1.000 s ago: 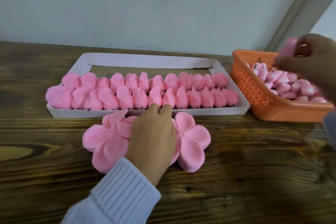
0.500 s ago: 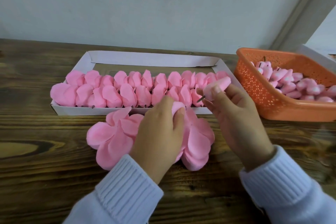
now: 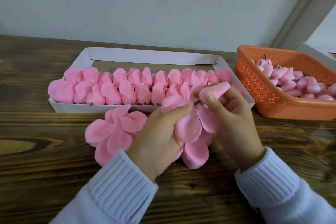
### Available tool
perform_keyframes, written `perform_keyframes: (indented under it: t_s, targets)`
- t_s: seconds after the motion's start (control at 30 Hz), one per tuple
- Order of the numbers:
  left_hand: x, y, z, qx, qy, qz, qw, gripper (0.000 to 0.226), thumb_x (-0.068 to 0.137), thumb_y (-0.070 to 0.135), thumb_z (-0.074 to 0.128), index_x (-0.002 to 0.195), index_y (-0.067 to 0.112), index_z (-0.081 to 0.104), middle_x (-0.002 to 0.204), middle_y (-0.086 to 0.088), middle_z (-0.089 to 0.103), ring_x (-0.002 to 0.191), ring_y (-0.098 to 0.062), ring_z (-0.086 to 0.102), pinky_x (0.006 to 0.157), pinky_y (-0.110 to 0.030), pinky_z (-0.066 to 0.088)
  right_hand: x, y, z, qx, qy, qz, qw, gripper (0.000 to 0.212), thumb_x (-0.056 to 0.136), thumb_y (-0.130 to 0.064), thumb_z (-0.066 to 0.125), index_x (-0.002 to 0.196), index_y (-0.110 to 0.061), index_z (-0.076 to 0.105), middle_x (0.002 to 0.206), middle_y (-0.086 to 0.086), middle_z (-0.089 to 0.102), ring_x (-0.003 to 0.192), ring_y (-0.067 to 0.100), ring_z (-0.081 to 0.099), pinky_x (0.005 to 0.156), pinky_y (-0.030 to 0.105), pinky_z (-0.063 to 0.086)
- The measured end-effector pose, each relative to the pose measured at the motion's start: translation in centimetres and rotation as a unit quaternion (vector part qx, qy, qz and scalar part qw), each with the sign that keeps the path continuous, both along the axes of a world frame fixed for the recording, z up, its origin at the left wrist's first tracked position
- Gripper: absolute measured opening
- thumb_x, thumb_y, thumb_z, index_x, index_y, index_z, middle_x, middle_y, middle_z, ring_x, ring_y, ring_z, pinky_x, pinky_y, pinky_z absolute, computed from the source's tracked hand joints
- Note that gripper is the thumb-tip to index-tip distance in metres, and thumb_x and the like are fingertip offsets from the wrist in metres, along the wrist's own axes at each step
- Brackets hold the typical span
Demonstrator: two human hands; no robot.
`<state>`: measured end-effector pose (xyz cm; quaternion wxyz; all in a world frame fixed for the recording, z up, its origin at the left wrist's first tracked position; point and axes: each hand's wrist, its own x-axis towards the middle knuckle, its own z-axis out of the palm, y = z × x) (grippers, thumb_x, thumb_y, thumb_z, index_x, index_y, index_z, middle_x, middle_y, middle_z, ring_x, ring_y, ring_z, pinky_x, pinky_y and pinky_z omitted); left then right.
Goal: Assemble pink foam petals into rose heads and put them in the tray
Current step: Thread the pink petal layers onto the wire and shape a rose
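My left hand (image 3: 160, 138) holds a pink flat petal piece (image 3: 189, 127) lifted off the table, thumb on its top petal. My right hand (image 3: 231, 114) pinches a pink rose bud core (image 3: 215, 90) with a short dark stem pointing at the petal piece's middle. More petal pieces (image 3: 112, 131) lie flat on the wooden table under and left of my hands. The white cardboard tray (image 3: 149, 56) behind them carries two rows of finished pink rose heads (image 3: 127, 87).
An orange perforated basket (image 3: 261, 94) at the right holds several pink bud cores (image 3: 291, 82). A white box corner (image 3: 316, 54) shows behind it. A pale wall runs along the back of the table.
My right hand took a bud core from the orange basket and brought it to the middle. My left hand lifted a petal piece off the pile up to the bud's stem.
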<state>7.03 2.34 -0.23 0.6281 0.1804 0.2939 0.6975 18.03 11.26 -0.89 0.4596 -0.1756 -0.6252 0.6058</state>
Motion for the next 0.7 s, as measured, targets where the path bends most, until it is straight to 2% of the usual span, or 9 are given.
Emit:
perform_keyframes:
  t_s: [0.1,0.2,0.27,0.3,0.37,0.43,0.53,0.6,0.7]
  targets:
    - [0.25,0.06,-0.39,-0.035,-0.017,-0.007,0.999,0.037,0.071,0.01,0.063,0.106,0.002,0.073,0.108,-0.014,0.071,0.098,-0.016,0.07,0.077,-0.024,0.057,0.09,-0.2,0.26,0.041,-0.005,0.022,0.999,0.01,0.085,-0.008,0.06,0.095,-0.006,0.062,0.087,-0.003,0.073,0.084,0.008,0.068,0.072,0.021,0.052]
    - [0.21,0.29,-0.6,-0.071,-0.006,0.005,0.997,0.041,0.075,0.009,0.062,0.114,-0.001,0.065,0.119,-0.019,0.066,0.113,-0.024,0.063,0.1,-0.037,0.047,0.11,-0.26,0.32,0.094,-0.029,0.024,0.995,0.008,0.085,-0.003,0.059,0.093,-0.002,0.06,0.086,-0.006,0.071,0.083,0.004,0.066,0.073,0.018,0.05]
    - [0.3,0.3,-0.6,-0.083,0.025,0.012,0.996,0.029,0.087,0.004,0.057,0.116,-0.003,0.061,0.117,-0.013,0.065,0.112,-0.019,0.061,0.103,-0.038,0.044,0.09,-0.35,0.25,0.108,-0.038,0.016,0.993,0.008,0.084,-0.003,0.06,0.092,-0.003,0.06,0.087,-0.007,0.071,0.084,0.005,0.066,0.074,0.018,0.05]
    - [0.31,0.29,-0.65,-0.092,0.045,0.021,0.994,0.021,0.093,0.003,0.053,0.111,-0.002,0.061,0.107,-0.009,0.066,0.101,-0.014,0.063,0.097,-0.033,0.049,0.09,-0.39,0.23,0.109,-0.037,0.008,0.993,0.009,0.084,-0.004,0.061,0.093,-0.003,0.061,0.088,-0.006,0.071,0.085,0.006,0.066,0.076,0.019,0.05]
    - [0.31,0.29,-0.79,-0.104,0.06,0.053,0.991,0.017,0.098,0.004,0.047,0.105,-0.003,0.06,0.093,-0.015,0.064,0.089,-0.019,0.062,0.077,-0.031,0.053,0.1,-0.4,0.23,0.119,-0.018,-0.035,0.992,0.013,0.085,-0.008,0.064,0.096,-0.001,0.061,0.091,-0.003,0.071,0.09,0.009,0.067,0.079,0.022,0.05]
    - [0.44,0.12,-0.36,-0.128,0.064,0.073,0.987,0.018,0.098,0.008,0.05,0.106,-0.004,0.062,0.094,-0.021,0.06,0.089,-0.028,0.057,0.075,-0.036,0.046,0.26,-0.32,0.31,0.155,0.016,-0.1,0.983,0.018,0.086,-0.013,0.065,0.1,-0.001,0.06,0.094,0.005,0.068,0.093,0.011,0.066,0.083,0.023,0.049]
    - [0.1,0.21,-0.8,-0.141,0.13,0.095,0.977,0.014,0.095,0.011,0.056,0.083,0.006,0.061,0.064,-0.007,0.061,0.052,-0.017,0.061,0.05,-0.023,0.049,0.59,-0.46,0.24,0.242,0.02,-0.146,0.959,0.017,0.085,-0.016,0.063,0.099,-0.006,0.059,0.096,0.007,0.063,0.092,0.014,0.063,0.084,0.026,0.048]
    - [-0.04,0.27,-0.76,-0.118,0.122,0.103,0.98,0.013,0.096,0.008,0.055,0.084,0.011,0.06,0.066,0.002,0.065,0.053,-0.007,0.065,0.051,-0.02,0.055,0.65,-0.7,0.05,0.284,-0.004,-0.144,0.948,0.016,0.083,-0.017,0.066,0.098,-0.013,0.059,0.096,0.003,0.064,0.091,0.018,0.063,0.083,0.031,0.049]
    - [0.16,0.5,-0.62,-0.112,0.072,0.102,0.986,0.012,0.096,0.01,0.053,0.087,0.01,0.061,0.071,0.001,0.068,0.059,-0.006,0.068,0.054,-0.021,0.056,0.51,-0.87,-0.24,0.311,-0.063,-0.128,0.94,0.024,0.079,-0.023,0.071,0.099,-0.014,0.062,0.098,0.004,0.066,0.094,0.023,0.063,0.084,0.038,0.05]
